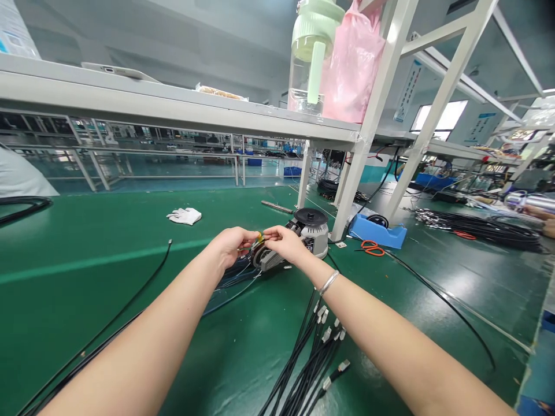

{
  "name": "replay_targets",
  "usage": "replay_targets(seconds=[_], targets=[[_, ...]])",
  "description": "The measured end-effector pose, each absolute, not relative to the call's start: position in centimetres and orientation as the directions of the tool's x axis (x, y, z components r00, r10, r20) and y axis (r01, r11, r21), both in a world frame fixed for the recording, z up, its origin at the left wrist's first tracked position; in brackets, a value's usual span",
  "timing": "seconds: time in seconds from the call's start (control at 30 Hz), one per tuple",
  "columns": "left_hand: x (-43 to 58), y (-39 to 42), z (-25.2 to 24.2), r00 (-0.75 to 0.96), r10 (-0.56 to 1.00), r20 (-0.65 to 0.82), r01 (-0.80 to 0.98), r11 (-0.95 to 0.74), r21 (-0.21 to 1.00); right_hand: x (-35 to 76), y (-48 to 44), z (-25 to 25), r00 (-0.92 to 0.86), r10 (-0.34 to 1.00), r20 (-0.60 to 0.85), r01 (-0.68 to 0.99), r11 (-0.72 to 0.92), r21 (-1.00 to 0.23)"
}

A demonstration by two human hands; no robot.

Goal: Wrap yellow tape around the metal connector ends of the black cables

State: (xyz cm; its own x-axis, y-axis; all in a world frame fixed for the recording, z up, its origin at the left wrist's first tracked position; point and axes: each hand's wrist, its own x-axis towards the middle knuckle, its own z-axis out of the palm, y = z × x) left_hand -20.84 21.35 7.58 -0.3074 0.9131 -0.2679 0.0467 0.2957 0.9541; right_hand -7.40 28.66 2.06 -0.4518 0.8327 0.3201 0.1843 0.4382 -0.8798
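Observation:
My left hand (234, 245) is closed in a pinch with a small yellow piece (260, 237) at its fingertips, possibly tape. Right beside it, my right hand (284, 241) pinches too, its fingertips almost meeting the left ones. Whatever lies between the right fingers is too small to make out. Both hands are over the front of a grey tape dispenser (315, 236) with a black round top, and they partly hide it. Dark cables (236, 274) run beneath the hands. Nearer to me, under the right forearm, lies a bundle of black cables (299, 364) with metal connectors.
A white glove (185, 216) lies at the back left. To the right are orange-handled scissors (372, 248), a blue tape holder (378, 232) and a black cable pile (481, 228). A white shelf post (359, 167) rises behind the dispenser; a clear jug (310, 75) stands above.

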Motion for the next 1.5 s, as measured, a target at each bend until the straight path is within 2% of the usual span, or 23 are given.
replay_targets(seconds=[0.33, 0.6, 0.9, 1.13, 1.27, 1.5], targets=[[-20.3, 21.2, 8.2, -0.312, 0.889, -0.336, -0.098, 0.321, 0.942, -8.3, 27.5, 1.8, -0.409, 0.771, 0.488, 0.36, 0.627, -0.69], [-20.5, 20.5, 8.7, -0.286, 0.875, -0.391, -0.262, 0.321, 0.91, -8.4, 27.2, 1.8, -0.383, 0.768, 0.513, 0.411, 0.639, -0.65], [-20.7, 18.9, 9.3, -0.133, 0.902, -0.411, -0.402, 0.33, 0.854, -8.6, 26.9, 1.9, -0.36, 0.786, 0.502, 0.39, 0.616, -0.685], [-20.2, 19.4, 8.9, -0.197, 0.89, -0.41, -0.414, 0.304, 0.858, -7.2, 27.1, 2.5, -0.467, 0.741, 0.483, 0.221, 0.626, -0.748], [-19.6, 19.6, 8.7, -0.211, 0.892, -0.399, -0.418, 0.287, 0.862, -6.1, 26.9, 3.4, -0.483, 0.748, 0.455, 0.142, 0.58, -0.802], [-19.2, 19.8, 8.6, -0.222, 0.901, -0.374, -0.387, 0.271, 0.881, -6.5, 26.7, 4.2, -0.489, 0.784, 0.382, 0.101, 0.486, -0.868]])
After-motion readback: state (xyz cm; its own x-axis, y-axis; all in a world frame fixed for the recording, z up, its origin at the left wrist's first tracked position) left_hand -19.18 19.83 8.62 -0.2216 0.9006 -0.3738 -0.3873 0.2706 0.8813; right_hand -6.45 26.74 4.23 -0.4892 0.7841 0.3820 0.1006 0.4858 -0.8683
